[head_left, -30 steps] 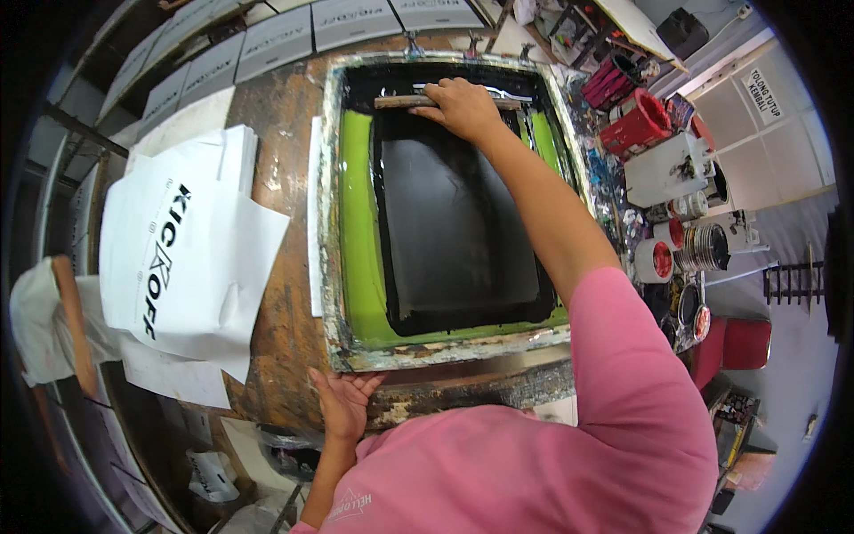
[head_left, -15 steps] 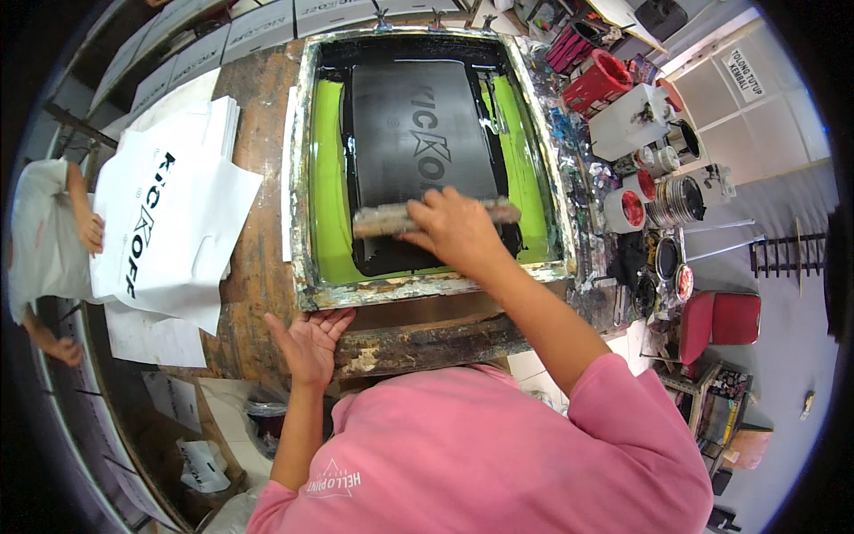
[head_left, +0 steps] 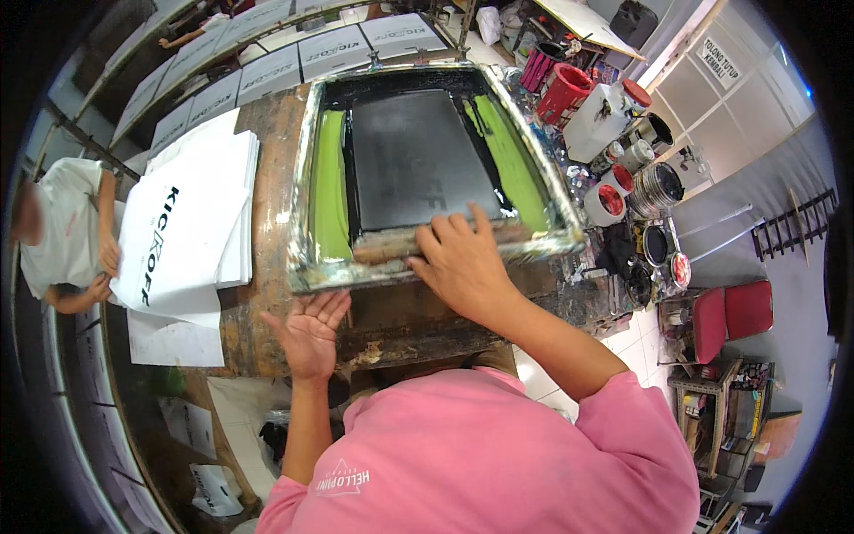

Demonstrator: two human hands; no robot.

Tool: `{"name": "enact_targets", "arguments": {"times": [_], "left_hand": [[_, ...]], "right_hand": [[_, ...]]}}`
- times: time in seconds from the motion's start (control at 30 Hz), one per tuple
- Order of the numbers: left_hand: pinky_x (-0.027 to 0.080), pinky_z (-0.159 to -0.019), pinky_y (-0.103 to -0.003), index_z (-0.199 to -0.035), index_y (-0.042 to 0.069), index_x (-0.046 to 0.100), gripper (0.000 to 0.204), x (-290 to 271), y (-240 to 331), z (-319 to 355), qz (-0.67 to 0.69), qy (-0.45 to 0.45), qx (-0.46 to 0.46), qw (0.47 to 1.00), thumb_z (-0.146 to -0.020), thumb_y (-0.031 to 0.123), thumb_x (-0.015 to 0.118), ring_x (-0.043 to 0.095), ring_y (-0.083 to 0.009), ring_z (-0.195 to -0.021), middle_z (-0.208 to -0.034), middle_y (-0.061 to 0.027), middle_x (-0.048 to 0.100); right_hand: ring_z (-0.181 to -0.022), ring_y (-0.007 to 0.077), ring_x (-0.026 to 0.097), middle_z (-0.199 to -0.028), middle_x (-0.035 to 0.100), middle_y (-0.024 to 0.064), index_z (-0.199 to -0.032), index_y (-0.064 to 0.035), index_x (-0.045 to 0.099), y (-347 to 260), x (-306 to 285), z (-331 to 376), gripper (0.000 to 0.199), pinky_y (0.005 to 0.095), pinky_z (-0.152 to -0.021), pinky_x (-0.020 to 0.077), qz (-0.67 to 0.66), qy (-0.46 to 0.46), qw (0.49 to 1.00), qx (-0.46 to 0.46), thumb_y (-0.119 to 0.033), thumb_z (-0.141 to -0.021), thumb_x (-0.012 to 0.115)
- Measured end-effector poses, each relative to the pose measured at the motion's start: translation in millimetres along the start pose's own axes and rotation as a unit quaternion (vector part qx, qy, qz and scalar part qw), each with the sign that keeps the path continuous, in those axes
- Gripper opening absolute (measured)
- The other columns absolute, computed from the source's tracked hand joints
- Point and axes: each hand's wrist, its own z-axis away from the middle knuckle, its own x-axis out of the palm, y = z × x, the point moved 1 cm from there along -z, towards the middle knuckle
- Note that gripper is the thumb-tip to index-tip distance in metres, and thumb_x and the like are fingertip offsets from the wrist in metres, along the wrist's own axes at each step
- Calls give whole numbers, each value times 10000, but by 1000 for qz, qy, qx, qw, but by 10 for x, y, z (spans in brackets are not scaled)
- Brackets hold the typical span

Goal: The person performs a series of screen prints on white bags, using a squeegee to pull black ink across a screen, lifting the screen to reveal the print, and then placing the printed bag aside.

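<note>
A wooden-framed printing screen (head_left: 303,214) lies across the bench, its mesh coated in black ink (head_left: 414,147) between two green strips (head_left: 329,191). My right hand (head_left: 467,262) is wrapped over the handle of a squeegee (head_left: 382,248), which rests along the screen's near end. The blade is hidden. Palm up and fingers spread, my left hand (head_left: 309,336) is at the near left corner of the frame, its fingertips by the lower edge. The frame's near side appears raised off the bench; a dark gap shows under it.
A worn wooden bench (head_left: 267,329) carries a stack of printed white sheets (head_left: 191,214) at left. Beside it a co-worker's hand (head_left: 108,254) touches the sheets. Ink tubs (head_left: 609,200) and a white jerrycan (head_left: 594,120) crowd the right. Printed sheets fill racks (head_left: 271,71) behind.
My right hand has drawn the squeegee to the screen's near end. The frame's near side has risen. At left, the co-worker's two hands have come together at the sheets.
</note>
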Motion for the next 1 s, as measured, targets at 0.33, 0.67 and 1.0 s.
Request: {"name": "enact_targets", "arguments": {"times": [0.33,0.67,1.0], "left_hand": [[-44,-1190,-749,-1637,73,318,980,359,-174,-587,-873,24,176,454,-956,757,483,141,-496,-1566,-1687,-254,235],[304,-1203,-574,-1411,-85,562,610,943,175,-1112,-718,12,282,636,-1027,385,625,485,-428,-1411,-1467,-281,564],[580,-781,-423,-1325,-13,660,333,754,56,-935,-714,74,251,650,-1044,151,590,705,-358,-984,-1384,-270,636]], "right_hand": [[-787,294,635,-793,657,91,-840,-90,672,337,-887,-1282,351,511,-878,403,33,199,979,-5,-440,-860,676],[-713,342,621,-762,667,155,-873,-25,684,531,-1311,-1966,352,457,-745,444,21,172,985,-9,-370,-902,626],[-497,229,593,-561,605,133,-671,14,645,339,-1507,-2163,355,379,-516,459,-68,174,981,59,-302,-829,606]]}}
